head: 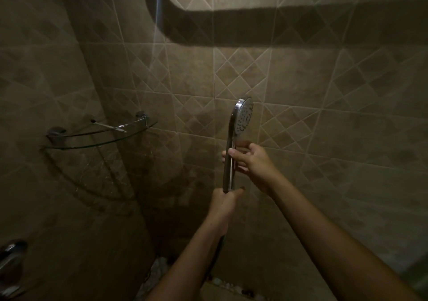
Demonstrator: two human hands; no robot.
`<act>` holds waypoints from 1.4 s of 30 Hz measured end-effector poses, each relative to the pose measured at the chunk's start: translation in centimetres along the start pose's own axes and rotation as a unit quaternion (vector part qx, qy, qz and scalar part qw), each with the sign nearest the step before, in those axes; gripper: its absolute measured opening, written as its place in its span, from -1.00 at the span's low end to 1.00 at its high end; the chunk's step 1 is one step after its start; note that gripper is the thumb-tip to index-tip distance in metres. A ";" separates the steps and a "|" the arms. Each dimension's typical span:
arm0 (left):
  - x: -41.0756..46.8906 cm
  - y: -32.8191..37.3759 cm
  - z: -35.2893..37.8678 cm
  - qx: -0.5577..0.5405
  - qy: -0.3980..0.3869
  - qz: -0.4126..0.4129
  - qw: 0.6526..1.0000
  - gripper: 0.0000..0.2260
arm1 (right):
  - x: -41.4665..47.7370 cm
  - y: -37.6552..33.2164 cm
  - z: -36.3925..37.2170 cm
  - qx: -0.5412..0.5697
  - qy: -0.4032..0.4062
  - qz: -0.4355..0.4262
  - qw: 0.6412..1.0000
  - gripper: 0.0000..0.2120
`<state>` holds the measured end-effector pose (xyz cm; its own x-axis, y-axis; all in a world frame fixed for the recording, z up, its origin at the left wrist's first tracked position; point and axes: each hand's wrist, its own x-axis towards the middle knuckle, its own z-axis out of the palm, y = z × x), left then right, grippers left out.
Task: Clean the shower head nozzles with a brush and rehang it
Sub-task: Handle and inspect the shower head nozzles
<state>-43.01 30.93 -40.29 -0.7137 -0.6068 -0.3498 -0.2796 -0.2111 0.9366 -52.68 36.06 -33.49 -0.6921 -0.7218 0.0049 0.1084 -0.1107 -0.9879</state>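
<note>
A chrome shower head (243, 117) stands upright in the middle of the view, its round nozzle face turned to the right. My left hand (225, 202) is closed around the bottom end of its handle. My right hand (251, 160) grips the handle higher up, just under the head, thumb across the front. A dark hose (217, 252) drops from under my left hand along my forearm. No brush is in sight. No wall holder for the shower head is visible.
A glass corner shelf (102, 134) on chrome brackets hangs at the left where two tiled walls (335, 92) meet. A chrome tap fitting (10, 254) shows at the lower left edge. Pebbles (159, 268) lie on the floor below. The light is dim.
</note>
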 end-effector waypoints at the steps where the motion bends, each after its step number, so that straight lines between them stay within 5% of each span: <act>1: 0.0 0.1 0.0 0.001 -0.001 0.001 1.000 -0.73 | 0.0 0.1 0.1 0.003 0.004 -0.001 1.000 -0.73; 7: 0.1 0.2 -0.4 -0.001 0.004 -0.017 1.000 -0.78 | -0.1 0.2 0.2 -0.088 0.031 -0.058 0.994 -0.68; 11: 0.0 0.2 -0.2 -0.001 -0.001 -0.009 1.000 -0.64 | 0.3 0.2 0.2 -0.039 0.015 -0.041 0.998 -0.88; 15: -0.2 0.3 -0.2 0.000 -0.008 -0.017 1.000 -0.76 | 0.1 0.4 0.3 -0.062 0.002 -0.059 0.996 -0.94; 20: 0.5 -0.1 -0.3 0.002 -0.012 -0.009 1.000 -0.74 | 0.3 0.6 0.1 -0.135 0.037 -0.090 0.986 -0.82; 25: 0.0 0.0 0.1 0.001 -0.018 -0.020 1.000 -0.59 | 0.2 0.5 -0.3 -0.074 -0.013 -0.067 0.995 -0.95; 27: -0.7 0.5 0.1 -0.003 -0.017 -0.026 1.000 -0.88 | 0.0 0.6 -0.2 -0.106 -0.013 -0.087 0.990 -0.87; 33: -0.2 -0.1 -0.3 -0.002 -0.022 -0.023 0.999 -0.86 | 0.0 1.1 0.1 -0.170 0.033 -0.129 0.976 -0.76; 37: 0.0 -0.1 -0.3 -0.004 -0.021 -0.006 1.000 -0.75 | -0.3 1.2 0.1 -0.109 0.022 -0.095 0.989 -0.64; 42: -0.3 0.1 -0.5 -0.022 -0.035 -0.015 0.999 -0.88 | -0.5 1.5 0.7 -0.131 0.046 -0.129 0.982 -0.60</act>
<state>-42.55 30.71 -40.05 -0.7486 -0.5451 -0.3774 -0.2748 -0.2629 0.9249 -51.65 35.78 -34.88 -0.7350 -0.6271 0.2580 -0.2582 -0.0930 -0.9616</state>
